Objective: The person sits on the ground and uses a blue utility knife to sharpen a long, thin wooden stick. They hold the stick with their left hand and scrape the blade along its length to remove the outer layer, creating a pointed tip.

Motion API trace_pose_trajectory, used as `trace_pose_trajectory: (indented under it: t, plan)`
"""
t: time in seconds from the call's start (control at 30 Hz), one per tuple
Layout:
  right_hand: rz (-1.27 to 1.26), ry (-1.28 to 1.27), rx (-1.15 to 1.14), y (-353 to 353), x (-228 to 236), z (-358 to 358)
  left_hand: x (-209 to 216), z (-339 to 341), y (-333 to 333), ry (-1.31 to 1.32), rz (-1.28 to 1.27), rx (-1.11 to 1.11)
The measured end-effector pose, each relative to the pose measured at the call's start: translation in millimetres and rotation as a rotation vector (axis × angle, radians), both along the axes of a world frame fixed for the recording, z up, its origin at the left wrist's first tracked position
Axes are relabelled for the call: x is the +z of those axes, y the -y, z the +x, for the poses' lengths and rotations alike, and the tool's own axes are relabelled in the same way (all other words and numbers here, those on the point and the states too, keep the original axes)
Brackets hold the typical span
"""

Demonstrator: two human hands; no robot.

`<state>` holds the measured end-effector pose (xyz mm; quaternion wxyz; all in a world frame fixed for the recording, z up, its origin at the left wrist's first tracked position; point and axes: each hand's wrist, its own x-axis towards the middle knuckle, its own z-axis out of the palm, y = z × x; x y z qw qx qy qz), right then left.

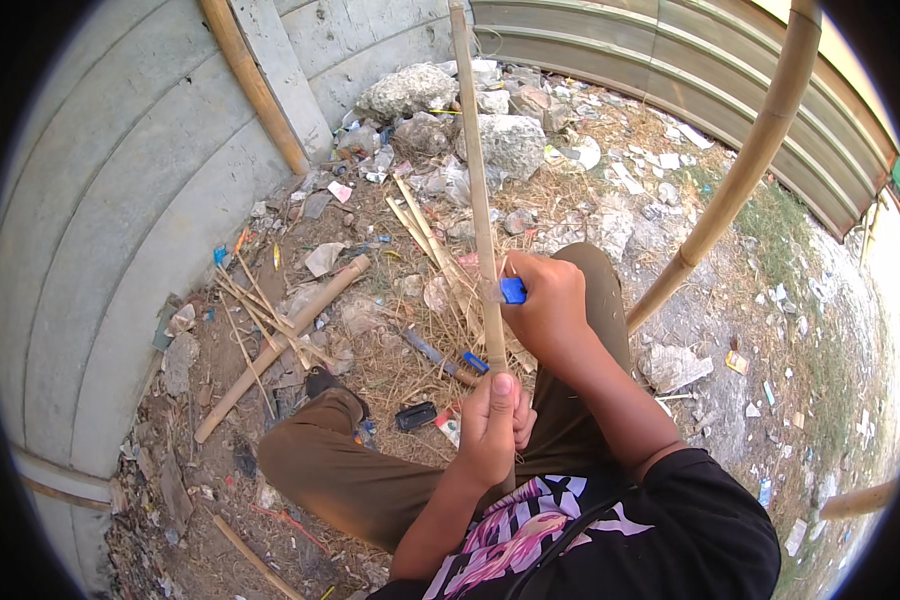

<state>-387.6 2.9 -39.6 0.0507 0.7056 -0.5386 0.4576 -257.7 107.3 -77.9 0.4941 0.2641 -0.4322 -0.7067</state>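
A long, pale bamboo strip [478,170] stands nearly upright in front of me. My left hand [494,425] is wrapped round its lower part, above my lap. Higher up, my right hand [545,300] is closed round a blue-handled knife [512,291], most of which the fist hides. The knife's front end meets the strip's right edge, where a thin sliver curls up by my fingers. On the ground just beyond my left hand lie a small blue tool [476,362] and a grey blade with a brown handle [432,349].
Split bamboo sticks [425,235] and a bamboo pole [280,350] lie ahead and left. A black case [416,416] rests by my leg. Rubble rocks [505,145] fill the back corner. A bamboo post [730,190] leans at right; a concrete wall [120,220] stands left.
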Motion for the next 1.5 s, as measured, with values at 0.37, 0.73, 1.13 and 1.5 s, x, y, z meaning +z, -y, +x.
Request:
trace_pose_trajectory:
  t: [0.37, 0.73, 1.13, 1.5]
  plan:
    - [-0.015, -0.014, 0.185, -22.6, -27.3, -1.0, 0.7, 4.3, 2.2, -0.018, 0.017, 0.01]
    - [-0.015, -0.064, 0.177, -16.1, -18.6, -9.5, 0.3, -0.9, 6.6, -0.03, 0.014, -0.003]
    - [-0.028, -0.009, 0.034, 21.4, 19.1, -10.1, -1.7, -4.0, 2.8, -0.017, -0.013, -0.037]
    - [-0.263, -0.11, 0.314, 2.2, -21.4, 1.5, -3.9, 10.0, 4.3, -0.078, 0.039, -0.029]
